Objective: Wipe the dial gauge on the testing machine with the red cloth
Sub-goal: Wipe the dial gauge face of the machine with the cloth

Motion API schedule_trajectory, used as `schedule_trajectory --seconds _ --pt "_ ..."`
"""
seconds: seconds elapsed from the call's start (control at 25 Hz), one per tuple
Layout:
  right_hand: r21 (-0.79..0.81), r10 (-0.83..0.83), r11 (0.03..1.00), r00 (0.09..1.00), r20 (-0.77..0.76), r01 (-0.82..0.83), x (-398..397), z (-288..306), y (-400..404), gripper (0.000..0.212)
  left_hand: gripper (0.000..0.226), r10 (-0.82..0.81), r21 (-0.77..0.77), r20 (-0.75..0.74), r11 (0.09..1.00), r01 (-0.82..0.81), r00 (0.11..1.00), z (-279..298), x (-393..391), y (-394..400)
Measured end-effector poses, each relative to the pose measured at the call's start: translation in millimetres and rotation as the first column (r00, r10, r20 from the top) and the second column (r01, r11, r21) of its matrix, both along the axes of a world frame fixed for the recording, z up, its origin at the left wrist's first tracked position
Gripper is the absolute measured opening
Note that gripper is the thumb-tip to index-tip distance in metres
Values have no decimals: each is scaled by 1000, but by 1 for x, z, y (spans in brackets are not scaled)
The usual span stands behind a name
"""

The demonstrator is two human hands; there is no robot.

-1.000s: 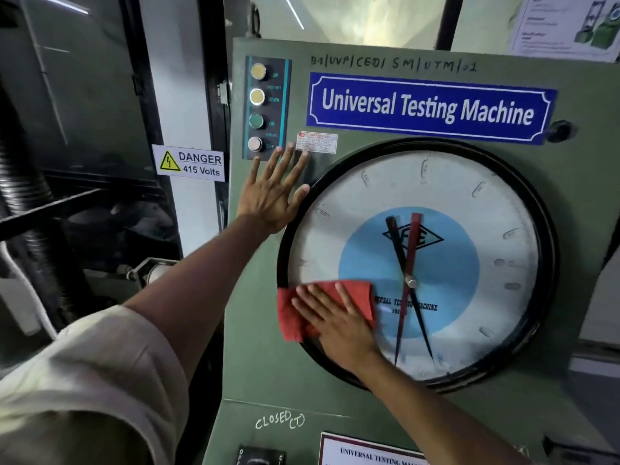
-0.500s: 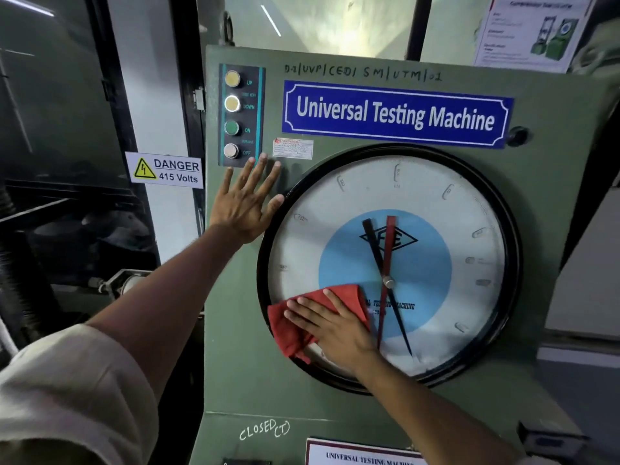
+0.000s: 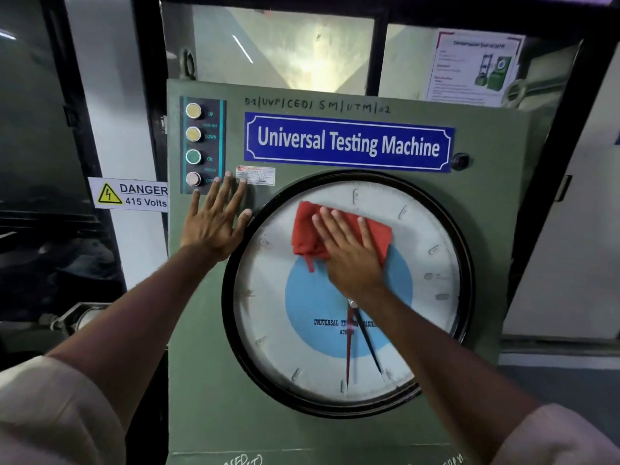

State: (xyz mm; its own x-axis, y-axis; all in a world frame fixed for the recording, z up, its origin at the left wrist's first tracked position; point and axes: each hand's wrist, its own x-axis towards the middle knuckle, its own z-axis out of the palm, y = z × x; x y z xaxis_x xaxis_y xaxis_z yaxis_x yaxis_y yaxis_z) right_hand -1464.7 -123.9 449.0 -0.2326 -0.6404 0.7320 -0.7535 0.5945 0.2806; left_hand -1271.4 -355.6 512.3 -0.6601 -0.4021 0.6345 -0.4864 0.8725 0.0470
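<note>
The dial gauge (image 3: 349, 293) filled the green machine panel (image 3: 486, 203), its black rim (image 3: 231, 297) close under the blue nameplate (image 3: 347, 142). The red cloth (image 3: 307, 229) lay on the upper dial face, pinned beneath the right hand (image 3: 349, 250), fingers flat and spread, grip uncurled. Lower glass stayed bare. The left hand (image 3: 214, 219) pressed open-palmed on the panel beside the rim, holding nothing.

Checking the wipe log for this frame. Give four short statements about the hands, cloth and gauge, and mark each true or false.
1. The right hand presses the red cloth flat on the dial gauge. True.
2. The cloth lies on the lower half of the dial. False: it is on the upper half, above the hub.
3. The left hand grips the cloth too. False: it rests open on the green panel, beside the dial.
4. A blue nameplate sits above the dial. True.
</note>
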Motion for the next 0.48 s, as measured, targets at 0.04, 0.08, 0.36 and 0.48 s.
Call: schedule_trajectory --seconds 0.04,0.08,0.36,0.48 --pt "-56 -64 996 997 50 67 -11 0 12 81 64 2 12 -5 1000 -2 1000 2 -1 3" --pt "-120 -120 984 986 119 134 -20 -5 25 78 63 6 26 -6 1000 -6 1000 2 -2 7" --pt "-257 -252 897 893 372 360 -23 -91 83 73 62 -7 126 -77 992 16 997 4 -18 25" --pt "-215 -212 933 924 318 288 -34 -51 76 83 68 -119 71 -95 989 126 988 18 -43 39"
